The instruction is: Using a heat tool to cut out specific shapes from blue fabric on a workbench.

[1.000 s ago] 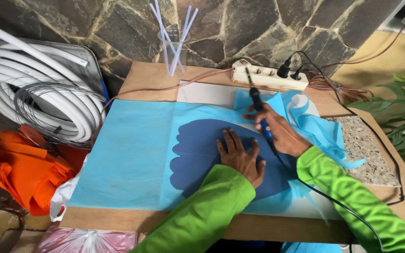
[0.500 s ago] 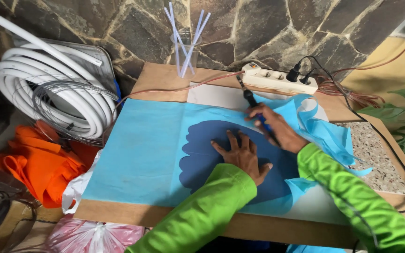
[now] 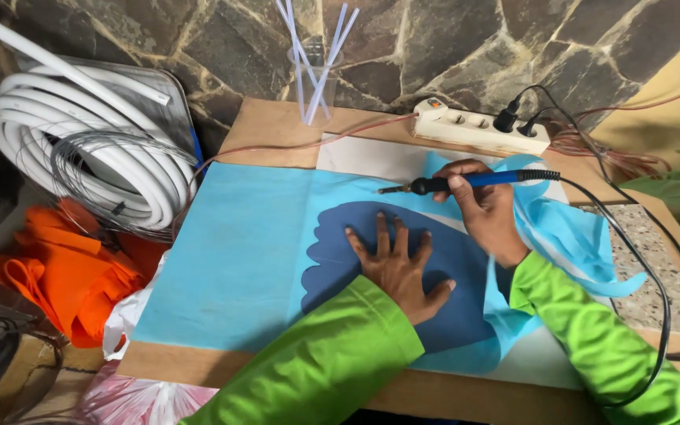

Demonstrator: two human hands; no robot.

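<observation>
Two hands on blue fabric, one with a hot-tip tool.

Left hand (image 3: 397,270) spread flat on dark blue cutout (image 3: 403,267); right hand (image 3: 485,206) grips blue tool (image 3: 466,182) just above the cutout. One power strip (image 3: 482,126), one cup of straws (image 3: 314,75) behind it.

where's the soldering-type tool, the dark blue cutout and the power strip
blue-handled hot tool (image 3: 474,181), head view, on its blue handle
dark blue scalloped sheet (image 3: 340,252), head view, on its bare left part
white power strip (image 3: 466,126), head view, on its top face
</observation>
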